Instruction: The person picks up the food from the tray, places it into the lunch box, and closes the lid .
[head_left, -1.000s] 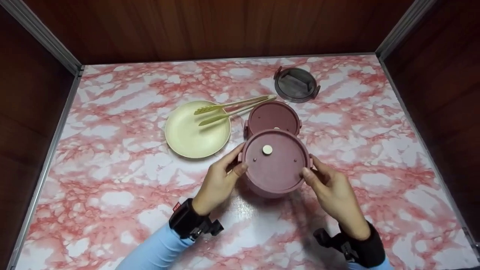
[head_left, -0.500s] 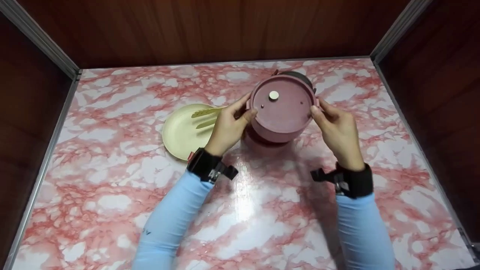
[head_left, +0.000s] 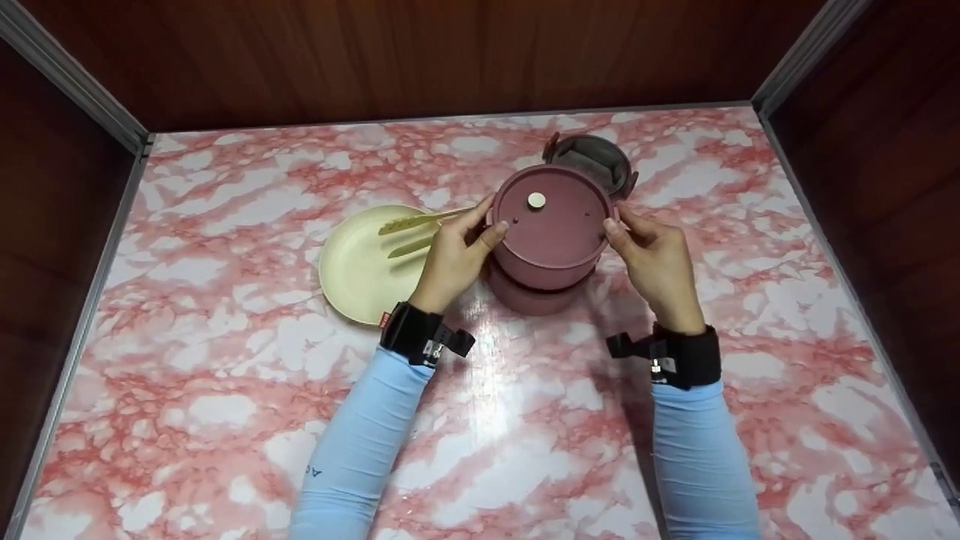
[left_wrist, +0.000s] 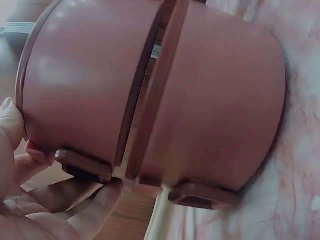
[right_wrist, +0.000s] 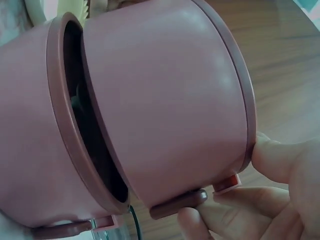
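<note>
My left hand [head_left: 457, 255] and right hand [head_left: 658, 262] hold a dusty-pink round lunch-box tier [head_left: 555, 232] from both sides, thumbs near its top rim and fingers by the side clips. A small white knob [head_left: 535, 201] is on its lid-like top. Below it, a matching lower tier [head_left: 534, 298] stands upright on the table. In the right wrist view, the upper tier [right_wrist: 165, 100] tilts over the lower tier [right_wrist: 30, 130], with a dark gap between them. A narrower gap separates the two in the left wrist view, where the lower tier [left_wrist: 215, 100] also shows its side handle.
Left of the tiers lies a pale yellow plate [head_left: 360, 270] with yellow tongs [head_left: 412, 221] across it, partly behind my left hand. A dark grey lid [head_left: 596, 154] with side clips lies behind the tiers. Dark wooden panels [head_left: 450, 60] enclose the marbled table [head_left: 225, 405].
Both hands have carried the upper tier away from me, from in front of the lower tier to above it. In the last half second it has shifted slightly left and down.
</note>
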